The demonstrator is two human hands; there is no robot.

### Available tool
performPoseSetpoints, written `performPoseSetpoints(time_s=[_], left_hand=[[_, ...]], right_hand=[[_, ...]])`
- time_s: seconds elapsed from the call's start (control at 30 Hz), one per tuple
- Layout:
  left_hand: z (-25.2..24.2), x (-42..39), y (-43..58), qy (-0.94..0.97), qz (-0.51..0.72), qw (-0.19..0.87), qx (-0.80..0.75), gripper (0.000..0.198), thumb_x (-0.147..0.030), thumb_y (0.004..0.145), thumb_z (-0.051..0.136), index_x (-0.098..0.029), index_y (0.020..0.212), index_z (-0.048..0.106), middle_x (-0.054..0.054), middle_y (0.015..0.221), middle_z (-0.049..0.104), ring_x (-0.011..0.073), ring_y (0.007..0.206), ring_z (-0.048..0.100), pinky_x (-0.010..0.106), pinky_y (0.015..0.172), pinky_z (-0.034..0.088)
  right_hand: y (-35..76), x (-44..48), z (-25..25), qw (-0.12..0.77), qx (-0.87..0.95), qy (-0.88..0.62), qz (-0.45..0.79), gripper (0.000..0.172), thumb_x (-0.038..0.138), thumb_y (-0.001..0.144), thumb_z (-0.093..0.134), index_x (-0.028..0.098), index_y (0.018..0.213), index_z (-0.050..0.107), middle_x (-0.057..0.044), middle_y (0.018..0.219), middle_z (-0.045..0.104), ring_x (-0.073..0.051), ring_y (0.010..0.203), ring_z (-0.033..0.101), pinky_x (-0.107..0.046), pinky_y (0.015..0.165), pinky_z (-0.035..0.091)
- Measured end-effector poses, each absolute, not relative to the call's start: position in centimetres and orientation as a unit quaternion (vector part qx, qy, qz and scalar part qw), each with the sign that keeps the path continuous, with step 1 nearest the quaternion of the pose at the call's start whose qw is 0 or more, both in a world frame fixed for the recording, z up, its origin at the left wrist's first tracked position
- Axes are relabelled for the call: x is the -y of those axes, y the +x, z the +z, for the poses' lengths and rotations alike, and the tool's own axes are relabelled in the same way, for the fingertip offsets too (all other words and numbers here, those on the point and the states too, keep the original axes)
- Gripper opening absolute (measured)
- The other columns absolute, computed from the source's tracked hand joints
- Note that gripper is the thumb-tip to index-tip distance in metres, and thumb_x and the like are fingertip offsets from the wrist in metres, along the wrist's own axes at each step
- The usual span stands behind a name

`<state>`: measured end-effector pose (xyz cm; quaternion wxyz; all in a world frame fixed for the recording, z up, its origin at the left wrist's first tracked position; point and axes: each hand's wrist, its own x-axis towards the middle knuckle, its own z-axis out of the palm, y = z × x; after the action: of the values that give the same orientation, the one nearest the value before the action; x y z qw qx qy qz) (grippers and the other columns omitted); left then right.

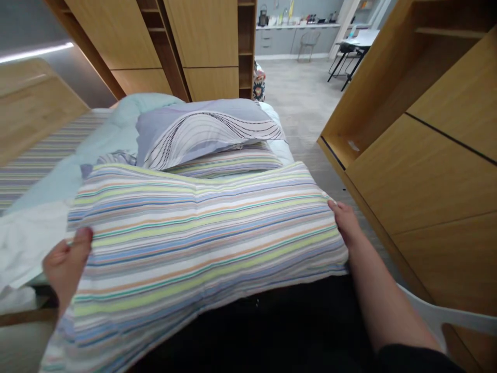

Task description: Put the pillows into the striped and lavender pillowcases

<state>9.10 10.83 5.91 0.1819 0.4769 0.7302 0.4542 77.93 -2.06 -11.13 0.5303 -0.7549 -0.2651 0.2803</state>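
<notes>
A striped pillow (209, 228) in white, yellow-green, blue and orange spans the space in front of my body. My left hand (70, 256) grips its left edge, thumb on top and the other fingers partly hidden. At the right edge, my right hand (344, 217) pinches the side of the pillow. Just beyond lies a grey-lilac pillow (209, 127) with a wavy dotted pattern. It rests on another striped pillow (233, 161), mostly covered. Both are on the bed with a pale mint quilt (77, 160).
Wooden cabinets (209, 36) rise behind the bed, and another wooden cabinet (435, 181) stands along the right. Grey floor (291, 98) runs between them toward a kitchen counter (279, 39). A white curved chair part (423, 313) is at lower right.
</notes>
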Motion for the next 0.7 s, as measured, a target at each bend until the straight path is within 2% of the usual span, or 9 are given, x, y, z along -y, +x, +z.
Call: performPoseSetpoints(time_s=[0.07,0.17,0.27,0.37,0.43,0.5,0.53,0.6,0.7], left_hand=[[3.2,-14.0,8.8,0.547,0.385,0.158,-0.726,0.050,-0.074,0.075,0.065,-0.024,0.073,0.070,-0.003,0.061,0.064,0.0212,0.068,0.060,0.029,0.061,0.051],[-0.5,-18.3,8.9,0.671,0.118,0.174,-0.711,0.049,-0.069,0.081,0.058,-0.023,0.068,0.067,0.003,0.067,0.069,0.0242,0.078,0.065,0.033,0.078,0.057],[0.0,-19.0,9.9,0.694,-0.041,0.094,-0.713,0.042,-0.060,0.087,0.057,-0.023,0.091,0.076,0.009,0.098,0.079,0.0311,0.095,0.070,0.048,0.099,0.056],[4.4,-16.0,13.1,0.729,0.087,-0.058,-0.676,0.065,-0.061,0.089,0.057,-0.023,0.142,0.065,0.014,0.139,0.070,0.0375,0.120,0.067,0.057,0.111,0.050],[7.0,-14.0,16.1,0.765,0.213,-0.066,-0.604,0.071,-0.065,0.094,0.052,-0.027,0.153,0.056,0.010,0.148,0.064,0.0332,0.134,0.062,0.049,0.120,0.044],[6.9,-13.3,19.3,0.795,0.251,-0.028,-0.551,0.066,-0.064,0.100,0.045,-0.028,0.154,0.056,0.007,0.156,0.059,0.0289,0.146,0.054,0.045,0.128,0.036],[5.5,-13.5,20.7,0.802,0.238,-0.013,-0.548,0.065,-0.063,0.102,0.044,-0.026,0.154,0.057,0.008,0.160,0.055,0.0298,0.151,0.048,0.048,0.131,0.030],[0.9,-14.8,22.9,0.774,0.169,0.011,-0.610,0.066,-0.058,0.104,0.042,-0.021,0.157,0.056,0.014,0.168,0.046,0.0370,0.159,0.034,0.064,0.131,0.018],[-7.1,-17.7,24.2,0.712,0.134,0.073,-0.686,0.068,-0.049,0.109,0.036,-0.013,0.166,0.041,0.021,0.172,0.036,0.0380,0.162,0.029,0.072,0.127,0.022]], right_hand=[[77.6,1.0,-11.3,0.524,0.280,-0.756,0.274,0.067,0.077,0.079,0.069,0.015,0.105,0.077,-0.011,0.089,0.079,-0.030,0.087,0.073,-0.038,0.076,0.059],[77.0,-1.3,-11.5,0.448,0.304,-0.807,0.234,0.066,0.078,0.082,0.064,0.014,0.093,0.077,-0.011,0.080,0.076,-0.028,0.082,0.070,-0.037,0.075,0.055],[77.3,-2.6,-11.0,0.397,0.318,-0.837,0.203,0.050,0.066,0.080,0.073,0.015,0.079,0.076,-0.012,0.074,0.073,-0.029,0.084,0.067,-0.036,0.077,0.050],[78.4,-2.3,-9.3,0.358,0.350,-0.858,0.116,0.047,0.061,0.090,0.063,0.016,0.084,0.077,-0.011,0.079,0.074,-0.026,0.083,0.064,-0.033,0.073,0.045],[79.1,-1.6,-7.9,0.336,0.375,-0.862,0.051,0.054,0.061,0.098,0.051,0.015,0.090,0.077,-0.010,0.081,0.074,-0.024,0.079,0.063,-0.031,0.068,0.043],[79.3,-1.1,-6.9,0.304,0.393,-0.868,0.009,0.059,0.062,0.103,0.043,0.015,0.093,0.077,-0.011,0.081,0.074,-0.023,0.075,0.062,-0.031,0.065,0.042],[79.2,-0.9,-6.8,0.276,0.395,-0.876,-0.007,0.061,0.062,0.104,0.041,0.015,0.094,0.078,-0.012,0.082,0.074,-0.023,0.075,0.062,-0.031,0.065,0.041],[78.4,-0.8,-7.6,0.200,0.381,-0.902,-0.029,0.062,0.060,0.106,0.038,0.015,0.095,0.079,-0.017,0.086,0.075,-0.025,0.077,0.064,-0.033,0.066,0.042],[76.5,-1.1,-10.2,0.080,0.374,-0.924,0.007,0.059,0.053,0.108,0.037,0.015,0.101,0.080,-0.022,0.096,0.077,-0.028,0.084,0.071,-0.034,0.071,0.047]])
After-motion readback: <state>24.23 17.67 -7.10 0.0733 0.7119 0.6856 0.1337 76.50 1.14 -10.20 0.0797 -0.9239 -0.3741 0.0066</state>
